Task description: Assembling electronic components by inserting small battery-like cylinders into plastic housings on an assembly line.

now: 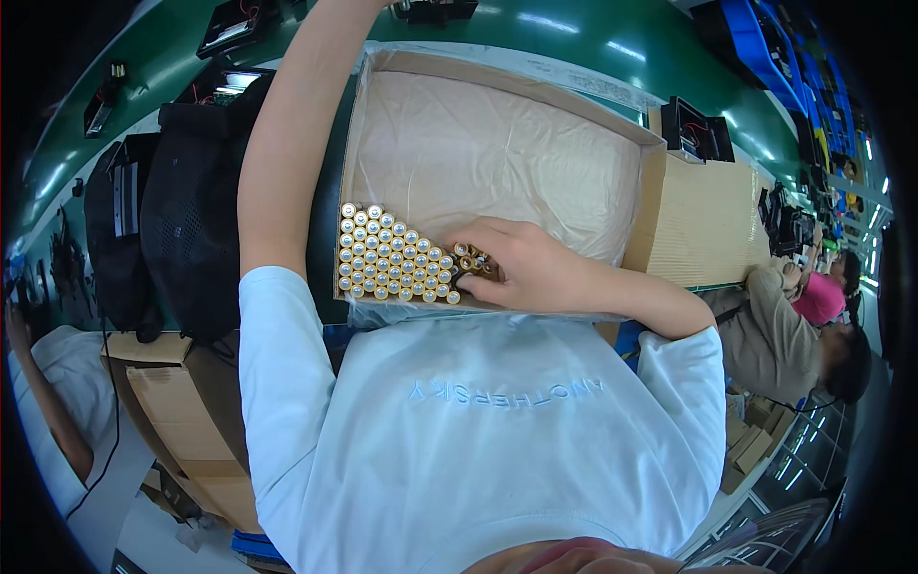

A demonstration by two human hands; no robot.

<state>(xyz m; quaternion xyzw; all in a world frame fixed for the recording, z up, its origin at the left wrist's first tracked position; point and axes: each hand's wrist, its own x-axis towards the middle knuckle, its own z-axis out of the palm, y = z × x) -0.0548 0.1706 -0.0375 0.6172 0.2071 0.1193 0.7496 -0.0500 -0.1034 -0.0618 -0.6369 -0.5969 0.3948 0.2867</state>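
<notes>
Cylindrical batteries (392, 253) stand upright, packed in tight rows in the near left corner of a shallow cardboard box (650, 201) lined with clear plastic film. My right hand (512, 263) is inside the box at the right edge of these rows. Its fingers and thumb curl around several loose, tilted batteries (469, 258), partly hidden by the hand. My left arm (292, 143) stretches forward past the box's left side, and its hand is cut off by the upper edge. Near there lies a black device (435, 11), also cut off.
Black mesh bags (196, 220) stand left of the box. A cardboard piece (703, 225) and an open black case with wires (693, 129) are on the right. Blue bins (755, 53) stand at the far right. Other people (784, 330) sit to the right; another person's arm (53, 411) shows at left.
</notes>
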